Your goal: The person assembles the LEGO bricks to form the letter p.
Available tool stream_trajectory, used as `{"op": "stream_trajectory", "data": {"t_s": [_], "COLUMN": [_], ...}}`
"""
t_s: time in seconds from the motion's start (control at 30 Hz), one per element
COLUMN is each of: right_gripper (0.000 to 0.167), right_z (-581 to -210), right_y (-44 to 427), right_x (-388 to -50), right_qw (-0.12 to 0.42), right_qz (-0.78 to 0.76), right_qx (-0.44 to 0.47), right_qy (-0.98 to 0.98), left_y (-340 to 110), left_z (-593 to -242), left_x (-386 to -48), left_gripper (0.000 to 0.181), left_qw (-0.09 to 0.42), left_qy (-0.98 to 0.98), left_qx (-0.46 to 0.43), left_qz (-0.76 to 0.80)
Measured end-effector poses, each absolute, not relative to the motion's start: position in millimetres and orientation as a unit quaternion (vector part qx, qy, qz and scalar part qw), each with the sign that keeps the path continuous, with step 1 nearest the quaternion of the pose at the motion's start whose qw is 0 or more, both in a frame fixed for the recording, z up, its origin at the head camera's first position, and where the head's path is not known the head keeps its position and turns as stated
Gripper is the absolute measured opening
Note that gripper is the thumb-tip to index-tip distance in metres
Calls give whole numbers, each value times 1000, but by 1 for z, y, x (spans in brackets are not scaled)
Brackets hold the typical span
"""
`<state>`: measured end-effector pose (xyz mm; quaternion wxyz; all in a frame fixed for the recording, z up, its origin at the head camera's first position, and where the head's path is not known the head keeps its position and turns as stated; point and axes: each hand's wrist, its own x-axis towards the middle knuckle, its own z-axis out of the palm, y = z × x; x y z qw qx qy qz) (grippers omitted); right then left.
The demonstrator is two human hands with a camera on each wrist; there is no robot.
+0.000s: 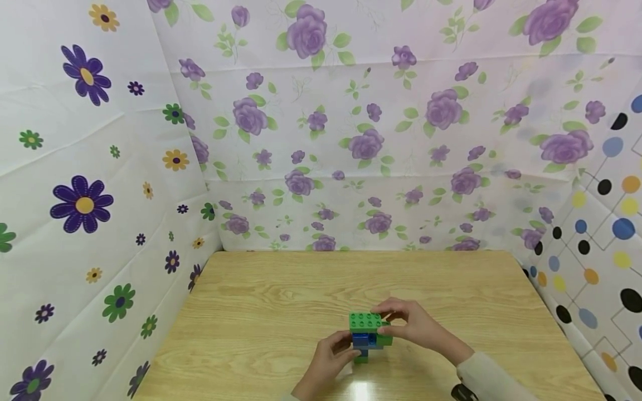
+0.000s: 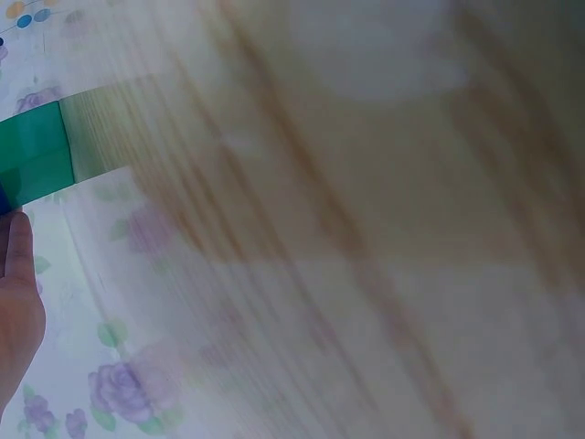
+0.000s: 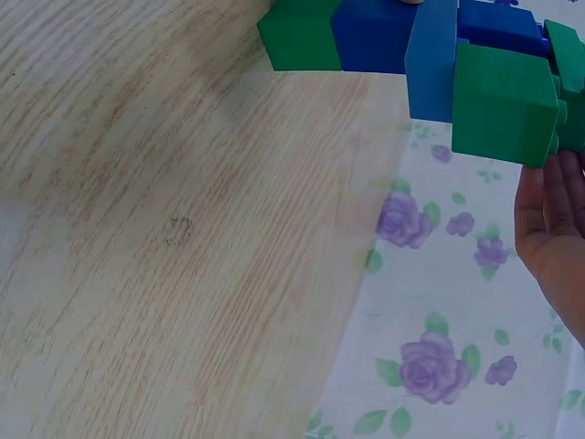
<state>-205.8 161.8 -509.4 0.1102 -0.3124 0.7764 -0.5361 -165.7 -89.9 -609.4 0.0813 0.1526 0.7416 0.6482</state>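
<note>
A small structure of toy building bricks stands on the wooden table, with a studded green brick point(image 1: 365, 321) on top. Beneath it are a dark blue brick point(image 1: 360, 340) and a second green brick point(image 1: 384, 339) to the right. A narrower column goes down to a green brick point(image 3: 302, 37) at the base. My left hand point(image 1: 331, 356) holds the structure's left side, thumb on the lower blue part. From the right, my right hand point(image 1: 410, 323) grips the upper green bricks with thumb and fingers. In the left wrist view only part of the left hand point(image 2: 18, 302) shows.
The wooden table point(image 1: 261, 312) has light grain and reflects a bright light near its front. Flower-patterned sheets point(image 1: 321, 150) hang behind and on the left, and a dotted sheet point(image 1: 592, 267) on the right. A black object point(image 1: 463, 392) sits by the right sleeve.
</note>
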Motion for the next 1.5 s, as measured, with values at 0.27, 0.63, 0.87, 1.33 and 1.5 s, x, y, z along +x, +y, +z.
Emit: {"op": "stream_trajectory", "data": {"t_s": [0.27, 0.63, 0.87, 1.33, 1.5], "right_gripper": [38, 37, 39, 37, 36], "right_z": [-508, -506, -511, -512, -513], "right_y": [163, 165, 164, 152, 151], "right_x": [-202, -199, -200, -195, -195], "right_qw": [99, 106, 94, 56, 53], "right_qz": [-533, -520, -496, -489, -491], "right_qx": [-317, -324, -336, -339, -341], "right_qy": [778, 783, 795, 802, 800], "left_y": [-89, -89, -90, -90, -90], "left_z": [-608, -608, -607, -608, -609], "left_x": [-165, -166, -164, -164, -165], "left_gripper": [39, 38, 37, 38, 38], "left_qw": [80, 86, 78, 70, 67], "left_qy": [739, 739, 740, 741, 744], "left_qx": [155, 146, 156, 168, 167], "left_qz": [651, 652, 650, 647, 644]}}
